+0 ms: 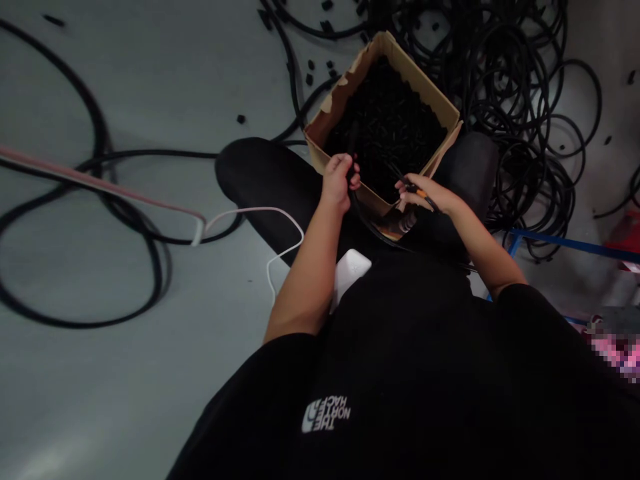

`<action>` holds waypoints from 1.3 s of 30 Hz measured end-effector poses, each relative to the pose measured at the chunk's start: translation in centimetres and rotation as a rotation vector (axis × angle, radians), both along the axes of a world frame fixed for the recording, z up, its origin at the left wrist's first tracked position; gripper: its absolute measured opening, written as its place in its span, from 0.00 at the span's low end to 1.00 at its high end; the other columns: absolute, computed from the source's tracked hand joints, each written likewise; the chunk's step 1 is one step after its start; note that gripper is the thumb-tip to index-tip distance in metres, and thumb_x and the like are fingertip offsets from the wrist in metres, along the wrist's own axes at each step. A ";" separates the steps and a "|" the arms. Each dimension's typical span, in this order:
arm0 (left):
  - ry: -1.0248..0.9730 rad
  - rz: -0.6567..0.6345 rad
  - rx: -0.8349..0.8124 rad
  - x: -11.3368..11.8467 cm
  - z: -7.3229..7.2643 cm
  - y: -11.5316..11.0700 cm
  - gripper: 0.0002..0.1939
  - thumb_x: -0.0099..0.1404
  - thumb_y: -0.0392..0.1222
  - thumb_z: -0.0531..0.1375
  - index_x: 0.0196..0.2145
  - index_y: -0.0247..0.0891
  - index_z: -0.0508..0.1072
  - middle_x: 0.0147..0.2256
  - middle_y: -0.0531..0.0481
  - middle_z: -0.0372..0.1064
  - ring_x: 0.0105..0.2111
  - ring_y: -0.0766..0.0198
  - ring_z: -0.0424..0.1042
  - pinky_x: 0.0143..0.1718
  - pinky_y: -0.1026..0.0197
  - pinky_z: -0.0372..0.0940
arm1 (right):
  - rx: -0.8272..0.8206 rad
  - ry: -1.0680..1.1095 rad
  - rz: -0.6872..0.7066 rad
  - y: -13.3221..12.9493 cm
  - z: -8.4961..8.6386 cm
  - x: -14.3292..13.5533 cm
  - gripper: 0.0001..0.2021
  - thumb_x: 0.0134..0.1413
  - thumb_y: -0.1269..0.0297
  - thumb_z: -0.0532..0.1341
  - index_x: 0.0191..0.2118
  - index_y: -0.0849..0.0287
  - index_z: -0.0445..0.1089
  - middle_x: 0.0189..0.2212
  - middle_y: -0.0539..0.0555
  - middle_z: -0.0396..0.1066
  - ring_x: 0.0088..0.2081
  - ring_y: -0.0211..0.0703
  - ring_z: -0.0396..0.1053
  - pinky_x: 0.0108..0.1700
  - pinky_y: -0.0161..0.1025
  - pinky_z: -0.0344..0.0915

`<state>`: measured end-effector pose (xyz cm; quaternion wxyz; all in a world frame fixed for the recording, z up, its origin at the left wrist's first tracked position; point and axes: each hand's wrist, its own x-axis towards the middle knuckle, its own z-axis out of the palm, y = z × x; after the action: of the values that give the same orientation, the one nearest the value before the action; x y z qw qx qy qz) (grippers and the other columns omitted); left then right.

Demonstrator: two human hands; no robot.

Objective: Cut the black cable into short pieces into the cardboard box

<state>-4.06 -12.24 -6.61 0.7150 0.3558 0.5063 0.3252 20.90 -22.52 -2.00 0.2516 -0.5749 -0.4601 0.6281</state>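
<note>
A black rubber hose (367,221) runs up from my lap into my left hand (341,179), whose fingers are wrapped round it. The hose's end sticks up past the fist, over the near left side of a cardboard box (425,70). My right hand (425,192) is closed on a pair of cutters (424,195) with black and orange handles. Their dark jaws point into the box, apart from the hose in my left hand. Short black pieces (393,123) fill much of the box, which stands between my legs.
A tangled heap of black hose (520,87) lies beyond and right of the box. Wide hose loops (80,325) spread over the grey floor at left. A white cable (287,212) leads to a white device (353,270) at my lap. A blue frame (565,240) stands at right.
</note>
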 end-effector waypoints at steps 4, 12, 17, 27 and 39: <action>-0.029 -0.101 -0.057 0.5 0.0 -0.5 0.27 0.75 0.58 0.82 0.39 0.44 0.69 0.28 0.59 0.67 0.18 0.74 0.54 0.18 0.68 0.47 | 0.044 -0.132 0.079 3.3 -0.9 1.0 0.09 0.71 0.72 0.75 0.49 0.58 0.76 0.41 0.51 0.81 0.41 0.39 0.78 0.45 0.31 0.78; 0.007 -0.289 -0.114 0.9 -0.4 -1.5 0.25 0.68 0.50 0.83 0.36 0.43 0.70 0.26 0.58 0.69 0.17 0.74 0.53 0.17 0.70 0.45 | 0.045 -0.104 0.067 3.8 -5.1 -0.4 0.10 0.75 0.66 0.74 0.52 0.55 0.72 0.40 0.49 0.78 0.39 0.38 0.77 0.41 0.30 0.76; 0.068 -0.291 -0.117 0.8 -1.5 -1.5 0.22 0.68 0.49 0.81 0.35 0.43 0.71 0.24 0.58 0.67 0.16 0.73 0.51 0.17 0.70 0.45 | 0.021 -0.138 0.097 3.8 -5.8 -0.5 0.10 0.78 0.63 0.74 0.51 0.56 0.72 0.37 0.47 0.77 0.33 0.37 0.76 0.36 0.30 0.74; 0.157 -0.228 0.072 0.5 -3.4 -1.8 0.31 0.67 0.62 0.86 0.41 0.45 0.72 0.27 0.58 0.64 0.22 0.66 0.59 0.24 0.64 0.51 | 0.013 -0.212 0.131 4.0 -4.4 -0.8 0.05 0.75 0.72 0.70 0.49 0.58 0.74 0.33 0.45 0.77 0.26 0.35 0.71 0.32 0.31 0.71; 0.198 -0.278 0.036 0.0 -4.0 -1.6 0.29 0.65 0.60 0.85 0.36 0.45 0.72 0.25 0.57 0.65 0.23 0.65 0.57 0.26 0.64 0.51 | 0.121 -0.402 0.259 4.6 -3.6 -0.3 0.03 0.66 0.69 0.69 0.44 0.59 0.78 0.30 0.47 0.75 0.33 0.40 0.73 0.41 0.34 0.69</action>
<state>-4.05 -13.83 -10.60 0.6934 0.4653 0.5143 0.1956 20.59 -17.92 -5.65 0.1064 -0.6083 -0.6076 0.4995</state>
